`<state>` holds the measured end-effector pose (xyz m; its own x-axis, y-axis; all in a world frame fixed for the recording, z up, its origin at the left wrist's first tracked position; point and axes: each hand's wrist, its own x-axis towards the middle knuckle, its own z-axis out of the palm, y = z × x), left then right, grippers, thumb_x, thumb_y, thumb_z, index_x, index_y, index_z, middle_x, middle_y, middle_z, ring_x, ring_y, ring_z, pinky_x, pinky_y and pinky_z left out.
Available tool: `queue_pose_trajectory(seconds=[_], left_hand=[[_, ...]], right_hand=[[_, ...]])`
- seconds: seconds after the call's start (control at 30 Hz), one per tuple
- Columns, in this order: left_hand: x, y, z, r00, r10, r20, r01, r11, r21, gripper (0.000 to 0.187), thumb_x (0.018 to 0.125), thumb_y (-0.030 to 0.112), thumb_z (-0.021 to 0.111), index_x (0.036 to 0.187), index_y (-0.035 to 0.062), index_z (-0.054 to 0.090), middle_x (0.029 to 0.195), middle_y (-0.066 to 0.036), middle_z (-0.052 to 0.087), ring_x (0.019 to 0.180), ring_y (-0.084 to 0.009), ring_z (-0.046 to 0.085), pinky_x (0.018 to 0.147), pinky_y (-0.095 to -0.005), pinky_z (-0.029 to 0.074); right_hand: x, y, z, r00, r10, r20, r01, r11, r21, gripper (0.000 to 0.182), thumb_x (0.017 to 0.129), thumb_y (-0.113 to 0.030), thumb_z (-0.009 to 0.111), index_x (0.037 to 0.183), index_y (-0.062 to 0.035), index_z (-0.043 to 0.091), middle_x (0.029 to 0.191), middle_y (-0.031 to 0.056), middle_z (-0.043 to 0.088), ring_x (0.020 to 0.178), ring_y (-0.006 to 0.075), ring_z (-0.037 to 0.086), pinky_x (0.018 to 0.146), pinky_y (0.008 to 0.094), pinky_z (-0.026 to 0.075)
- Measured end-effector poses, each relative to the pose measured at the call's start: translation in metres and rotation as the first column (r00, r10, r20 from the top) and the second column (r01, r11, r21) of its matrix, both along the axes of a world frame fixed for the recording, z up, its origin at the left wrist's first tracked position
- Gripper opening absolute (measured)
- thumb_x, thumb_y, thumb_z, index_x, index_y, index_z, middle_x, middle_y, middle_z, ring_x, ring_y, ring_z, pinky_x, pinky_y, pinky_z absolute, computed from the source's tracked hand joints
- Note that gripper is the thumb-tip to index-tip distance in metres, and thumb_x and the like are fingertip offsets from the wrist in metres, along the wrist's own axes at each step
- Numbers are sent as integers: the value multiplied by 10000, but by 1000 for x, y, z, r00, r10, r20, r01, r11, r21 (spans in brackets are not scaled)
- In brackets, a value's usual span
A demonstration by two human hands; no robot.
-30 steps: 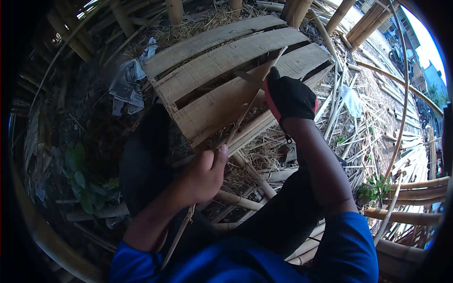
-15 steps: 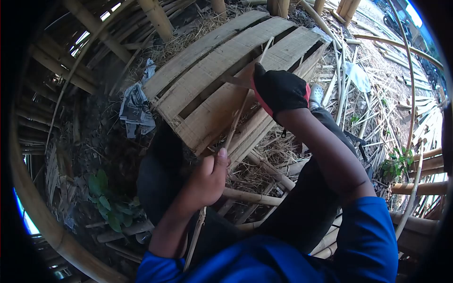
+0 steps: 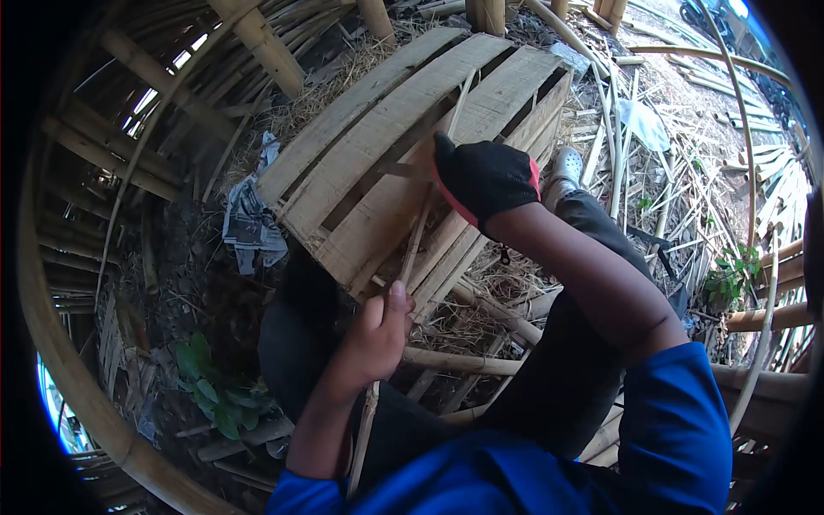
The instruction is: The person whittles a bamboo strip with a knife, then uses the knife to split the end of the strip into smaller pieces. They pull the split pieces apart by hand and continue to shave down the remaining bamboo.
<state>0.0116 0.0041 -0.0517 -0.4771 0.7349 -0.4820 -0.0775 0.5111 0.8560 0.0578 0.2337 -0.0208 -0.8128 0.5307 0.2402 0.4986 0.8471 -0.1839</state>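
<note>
At a slatted, rough-grained wooden crate [image 3: 369,137], my bare left grip [image 3: 378,330] clamps a slender bamboo strip [image 3: 415,245]; my gloved right grip [image 3: 491,182] wraps a flat-bladed knife [image 3: 403,171].

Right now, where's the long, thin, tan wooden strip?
Head view, centre: the long, thin, tan wooden strip runs up through the grip of the bare left hand, past the black-and-red gloved right hand, over the slatted wooden crate.

Littered ground [image 3: 184,287] bearing a slatted wooden crate [image 3: 369,156], crumpled newspaper [image 3: 251,225] beside it, dry straw [image 3: 515,279], bamboo strips [image 3: 614,137], a white sheet [image 3: 642,124]
</note>
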Motion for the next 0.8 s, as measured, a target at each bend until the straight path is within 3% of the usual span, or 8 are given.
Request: queue_pose_trajectory(seconds=[0.13,0.2,0.33,0.4,0.47,0.57,0.67,0.8], left_hand=[[3,5,3,996,52,66,-49,998,-50,449,1052,478,311,838,110,452,567,92,294,435,-26,256,395,-230,211],[2,3,-4,999,33,11,-33,999,-25,452,1052,479,310,839,107,454,567,92,294,437,-27,259,397,-231,213],[2,3,0,1000,-1,-4,1,1000,-21,460,1052,480,309,852,98,469,568,91,296,444,-28,264,403,-235,219],[6,-1,-3,1000,6,-27,-7,999,-35,461,1053,477,310,860,93,476,569,89,297,445,-28,264,404,-235,218],[5,-2,-3,998,-1,-57,-2,998,-61,461,1054,473,310,868,88,482,569,88,298,447,-29,265,405,-234,217],[5,-1,5,999,-10,35,10,1000,-21,462,1057,463,307,879,76,487,574,82,304,449,-31,268,405,-234,218],[6,3,4,1000,16,-11,-16,998,-53,461,1057,461,310,882,73,486,578,80,311,449,-32,268,407,-233,220],[2,-3,-4,1000,-9,-30,8,1000,-31,461,1057,463,314,881,73,487,581,81,312,453,-33,269,413,-240,222]], right_hand=[[11,-44,-2,999,39,-13,-40,995,-94,384,996,-364,390,1033,-78,643,668,135,658,622,343,668,519,481,494],[8,-25,3,995,70,76,-63,994,-86,362,994,-349,401,1046,-74,631,669,135,658,636,342,674,517,482,495],[10,-10,0,999,-50,-3,50,998,-47,357,999,-343,389,1052,-96,641,677,126,664,683,346,679,584,497,509],[18,-51,-2,998,64,0,-64,998,-19,344,997,-315,400,994,-63,633,662,133,657,618,338,668,503,459,496],[13,-24,8,993,73,91,-62,992,-112,334,997,-307,401,1011,-61,626,658,137,655,623,330,674,501,456,499],[9,11,0,999,-31,-34,29,998,-51,378,991,-371,396,1013,-94,653,688,143,668,665,350,677,583,497,516],[16,-56,-8,999,33,23,-31,996,-83,343,987,-330,421,979,-68,642,681,151,663,616,344,669,491,457,498],[12,0,-3,999,26,-46,-25,1000,13,331,990,-344,416,1047,-106,639,677,137,659,634,337,675,515,491,496]])
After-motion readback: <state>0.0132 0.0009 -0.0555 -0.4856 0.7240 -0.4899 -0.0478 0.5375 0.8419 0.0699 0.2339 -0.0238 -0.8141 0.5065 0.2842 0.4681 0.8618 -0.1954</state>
